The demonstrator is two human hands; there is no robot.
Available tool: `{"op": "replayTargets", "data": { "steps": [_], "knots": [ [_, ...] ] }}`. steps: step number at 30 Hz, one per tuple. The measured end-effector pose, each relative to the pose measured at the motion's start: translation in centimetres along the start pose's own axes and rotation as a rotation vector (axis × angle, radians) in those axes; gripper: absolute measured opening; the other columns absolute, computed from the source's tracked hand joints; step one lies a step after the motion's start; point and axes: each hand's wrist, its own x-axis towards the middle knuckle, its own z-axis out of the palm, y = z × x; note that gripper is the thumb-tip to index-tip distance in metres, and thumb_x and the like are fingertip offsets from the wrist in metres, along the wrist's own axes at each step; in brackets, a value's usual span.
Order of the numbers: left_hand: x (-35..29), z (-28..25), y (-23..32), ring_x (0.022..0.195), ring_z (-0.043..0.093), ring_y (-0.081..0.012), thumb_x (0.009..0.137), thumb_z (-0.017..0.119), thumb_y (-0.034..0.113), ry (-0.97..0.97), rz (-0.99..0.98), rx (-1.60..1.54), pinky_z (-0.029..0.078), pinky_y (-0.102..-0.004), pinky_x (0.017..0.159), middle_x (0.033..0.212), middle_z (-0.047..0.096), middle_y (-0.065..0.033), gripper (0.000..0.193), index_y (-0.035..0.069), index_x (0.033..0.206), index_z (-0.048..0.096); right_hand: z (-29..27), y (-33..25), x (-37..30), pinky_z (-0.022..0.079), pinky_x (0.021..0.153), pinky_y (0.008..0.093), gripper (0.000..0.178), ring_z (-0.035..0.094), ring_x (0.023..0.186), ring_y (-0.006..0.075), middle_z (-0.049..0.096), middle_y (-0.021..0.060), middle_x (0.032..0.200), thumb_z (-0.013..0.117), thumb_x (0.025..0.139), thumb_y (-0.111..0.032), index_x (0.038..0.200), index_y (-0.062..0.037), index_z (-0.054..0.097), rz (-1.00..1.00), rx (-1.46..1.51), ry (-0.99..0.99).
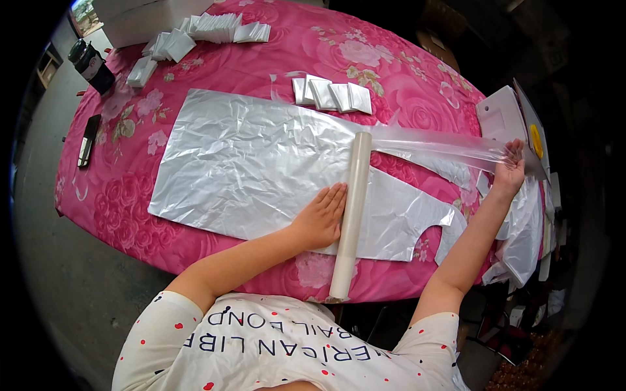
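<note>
Left grip (323,218) touches a tube (352,218) on silvery sheeting (228,163), right grip (512,164) a strip (443,146)

Pink rose-patterned tablecloth (134,225), silvery-white plastic sheet (235,163), white red-dotted shirt (274,362)

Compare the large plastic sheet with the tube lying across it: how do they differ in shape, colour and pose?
The plastic sheet is broad, thin and wrinkled; the tube is narrow, long and rounded.
The sheet is shiny silvery white, while the tube looks beige-grey.
The sheet lies spread out underneath; the tube lies across its top, its near end passing the sheet's edge.
Both are pale.
</note>
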Motion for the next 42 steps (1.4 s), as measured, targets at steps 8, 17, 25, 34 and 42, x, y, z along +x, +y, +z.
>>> {"op": "replayTargets", "data": {
  "steps": [8, 17, 25, 34, 42],
  "knots": [
    [-0.5, 0.5, -0.7, 0.135, 0.022, -0.0358, 0.081, 0.036, 0.023, 0.015, -0.031, 0.002, 0.017, -0.0442, 0.110, 0.141, 0.026, -0.0272, 0.063, -0.013, 0.132, 0.030, 15.7, 11.2, -15.9, 0.035, 0.103, 0.0365, 0.038, 0.046, 0.121, 0.0239, 0.049, 0.0142, 0.129, 0.030, 0.098, -0.019, 0.129, 0.0005, 0.041, 0.006, -0.440, -0.173],
    [0.2, 2.1, -0.6, 0.135, 0.019, -0.0376, 0.083, 0.043, 0.028, 0.085, 0.044, 0.047, 0.018, -0.0463, 0.109, 0.142, 0.024, -0.0268, 0.067, -0.012, 0.133, 0.026, 17.9, 30.7, -38.2, 0.032, 0.101, 0.0352, 0.046, 0.040, 0.125, 0.0280, 0.048, 0.0187, 0.129, 0.047, 0.093, -0.022, 0.134, -0.0038, 0.040, 0.234, -0.880, -1.184],
    [-5.4, -4.2, -2.2, 0.132, 0.026, -0.0359, 0.081, 0.051, 0.023, -0.041, -0.103, -0.094, 0.021, -0.0469, 0.108, 0.140, 0.029, -0.0248, 0.058, -0.009, 0.128, 0.038, 16.7, 30.6, -36.6, 0.031, 0.101, 0.0439, 0.059, 0.036, 0.123, 0.0391, 0.043, 0.0237, 0.130, 0.057, 0.084, -0.036, 0.127, 0.0013, 0.044, -0.079, -1.069, -1.436],
    [-12.4, -10.4, -8.0, 0.118, 0.045, -0.0325, 0.073, 0.065, 0.015, 0.191, -0.198, -0.026, 0.039, -0.0410, 0.096, 0.126, 0.049, -0.0172, 0.049, -0.004, 0.117, 0.051, 13.1, 30.7, -32.7, 0.044, 0.083, 0.0364, 0.051, 0.052, 0.099, 0.0294, 0.056, 0.0151, 0.105, 0.068, 0.072, -0.011, 0.119, -0.0021, 0.050, -0.097, -1.496, -1.042],
    [-13.5, -10.2, -8.7, 0.116, 0.046, -0.0331, 0.074, 0.065, 0.015, 0.165, -0.266, -0.020, 0.039, -0.0403, 0.097, 0.124, 0.051, -0.0175, 0.049, -0.004, 0.117, 0.050, 11.9, 27.4, -25.0, 0.045, 0.060, 0.0227, 0.025, 0.055, 0.064, 0.0072, 0.062, 0.0022, 0.075, 0.066, 0.077, -0.004, 0.101, -0.0034, 0.064, 0.213, -1.203, -0.689]
  ]
}}
